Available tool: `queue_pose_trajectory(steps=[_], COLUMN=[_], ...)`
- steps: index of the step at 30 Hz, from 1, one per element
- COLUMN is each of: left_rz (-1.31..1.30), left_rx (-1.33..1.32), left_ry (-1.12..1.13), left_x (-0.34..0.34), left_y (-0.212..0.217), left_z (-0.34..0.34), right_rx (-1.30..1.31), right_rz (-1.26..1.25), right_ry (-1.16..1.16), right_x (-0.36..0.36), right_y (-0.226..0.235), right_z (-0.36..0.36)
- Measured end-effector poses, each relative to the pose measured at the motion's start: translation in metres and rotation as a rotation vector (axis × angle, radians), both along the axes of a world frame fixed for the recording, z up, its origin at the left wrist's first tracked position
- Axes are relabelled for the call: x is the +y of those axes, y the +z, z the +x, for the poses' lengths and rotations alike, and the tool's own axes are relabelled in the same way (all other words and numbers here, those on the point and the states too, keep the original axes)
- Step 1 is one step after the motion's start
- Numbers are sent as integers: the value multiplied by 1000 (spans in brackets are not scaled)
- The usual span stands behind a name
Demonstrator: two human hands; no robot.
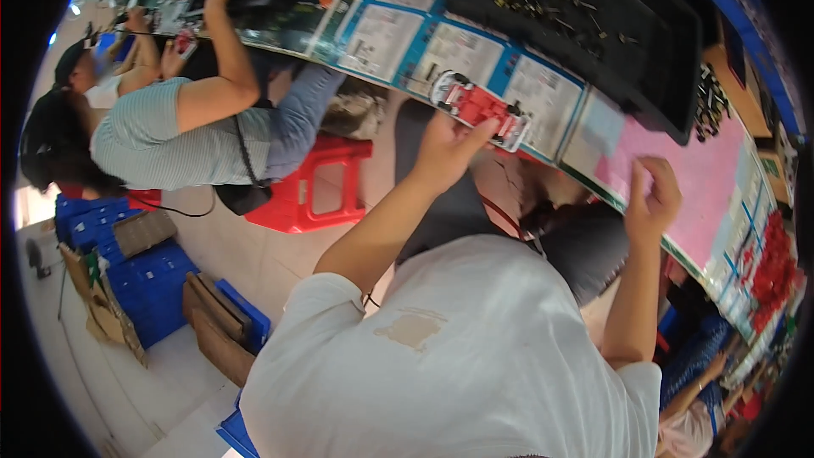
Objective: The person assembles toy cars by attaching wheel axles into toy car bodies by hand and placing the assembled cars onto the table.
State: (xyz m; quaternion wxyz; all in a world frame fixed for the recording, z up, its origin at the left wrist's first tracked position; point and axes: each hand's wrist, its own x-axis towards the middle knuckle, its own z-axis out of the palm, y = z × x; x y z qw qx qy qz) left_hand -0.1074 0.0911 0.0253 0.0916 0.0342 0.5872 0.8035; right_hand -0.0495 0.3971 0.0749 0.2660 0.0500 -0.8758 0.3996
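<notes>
My left hand [449, 148] is closed on a red and white toy car [482, 107], gripping it from below at the table's near edge. The car's red inner side faces up, and white parts show at both ends. Over the edge of a pink mat [678, 161], my right hand [654, 192] is raised with its fingers curled and thumb and fingertips close together. Whatever is between those fingertips, if anything, is too small to make out.
A black bin [632, 64] with small gold and black wheel-like pieces and metal pins stands beyond the car. More pins lie in a pile [710, 103] beside it. Red parts [770, 271] are heaped at far right. A co-worker [182, 119] sits at left near a red stool [318, 187].
</notes>
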Motion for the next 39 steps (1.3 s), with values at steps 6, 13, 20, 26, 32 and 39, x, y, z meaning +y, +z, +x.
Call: queue_pose_trajectory(steps=[6, 13, 20, 26, 32, 39], left_rz=[-333, -563, -814, -1143, -1377, -1447], left_rx=[-20, -75, -186, 113, 304, 270], left_ry=[338, 252, 266, 617, 866, 869], left_x=[-116, -204, -226, -223, -191, -234], left_y=[7, 3, 6, -9, -9, -20], left_z=[-63, -207, -297, -282, -230, -268], right_rx=[-147, -153, -191, -194, -207, -213], right_rz=[183, 200, 194, 225, 185, 177], right_ry=[-470, -420, -434, -445, -441, -453], right_x=[76, 62, 61, 66, 64, 62], right_y=[-69, -62, -63, -66, -66, -62], right_z=[8, -7, -5, -7, -12, -11])
